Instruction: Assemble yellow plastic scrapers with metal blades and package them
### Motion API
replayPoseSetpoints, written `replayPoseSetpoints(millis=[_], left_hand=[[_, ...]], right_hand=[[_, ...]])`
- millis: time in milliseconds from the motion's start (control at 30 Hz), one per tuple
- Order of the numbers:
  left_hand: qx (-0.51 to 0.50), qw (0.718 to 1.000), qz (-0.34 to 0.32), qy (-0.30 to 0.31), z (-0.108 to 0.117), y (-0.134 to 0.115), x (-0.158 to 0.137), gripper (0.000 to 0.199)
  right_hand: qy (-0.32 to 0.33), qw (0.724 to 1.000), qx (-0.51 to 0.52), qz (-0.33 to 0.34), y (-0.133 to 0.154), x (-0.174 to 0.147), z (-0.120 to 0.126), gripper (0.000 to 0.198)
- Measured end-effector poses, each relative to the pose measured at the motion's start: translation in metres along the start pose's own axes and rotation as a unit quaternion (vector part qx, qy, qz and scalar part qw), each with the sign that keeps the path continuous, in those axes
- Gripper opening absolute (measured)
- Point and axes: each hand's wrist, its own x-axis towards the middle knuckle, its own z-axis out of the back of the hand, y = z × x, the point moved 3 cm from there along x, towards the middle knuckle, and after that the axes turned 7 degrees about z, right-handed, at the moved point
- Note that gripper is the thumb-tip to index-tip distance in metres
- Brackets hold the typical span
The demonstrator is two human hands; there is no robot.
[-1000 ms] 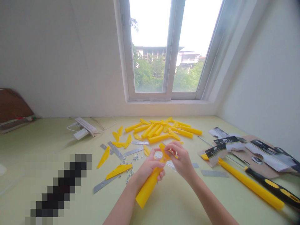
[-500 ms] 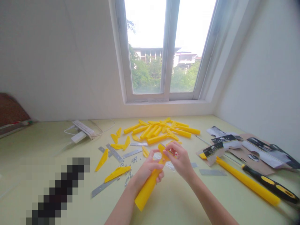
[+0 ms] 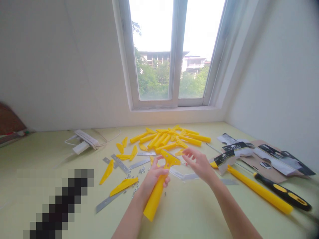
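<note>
My left hand is wrapped round the neck of a yellow plastic scraper, its handle slanting down towards me and its wide head turned up. Two small screws show on that head, with a thin grey edge along its top. Just to the right, my right hand is off the scraper, fingers loosely bent and apart, with nothing visible in them. Beyond both hands lies a pile of yellow scraper handles. Loose yellow head plates, metal blades and small screws lie left of my left hand.
At the right are a black-and-yellow screwdriver, a long yellow tube and black-topped packages. A clear plastic piece lies behind the scraper. A white power strip with cables sits back left, below the window.
My right hand has let go of the scraper head and moved right, opening its fingers. The head now shows fully, turned to face me. My left hand keeps its hold.
</note>
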Motion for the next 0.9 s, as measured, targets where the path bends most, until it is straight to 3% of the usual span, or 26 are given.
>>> replayPoseSetpoints(millis=[167,367,567,767,900], left_hand=[[-0.016,0.997,-0.024,-0.066,0.011,-0.006,0.004,0.062],[-0.036,0.994,-0.034,-0.096,0.02,-0.008,0.007,0.062],[-0.038,0.994,-0.034,-0.099,0.02,-0.007,0.007,0.064],[-0.022,0.996,-0.008,-0.089,0.018,-0.007,0.007,0.064],[-0.011,0.997,-0.008,-0.075,0.014,-0.008,0.004,0.061]], right_hand=[[0.097,0.989,-0.099,-0.056,-0.04,-0.007,0.014,0.016],[0.158,0.978,-0.11,-0.076,-0.051,-0.013,0.008,0.006],[0.069,0.994,-0.026,-0.083,-0.045,-0.005,0.019,0.018],[-0.024,0.989,0.146,0.03,-0.014,0.0,0.027,0.028],[-0.043,0.99,0.105,0.082,0.009,-0.004,0.023,0.023]])
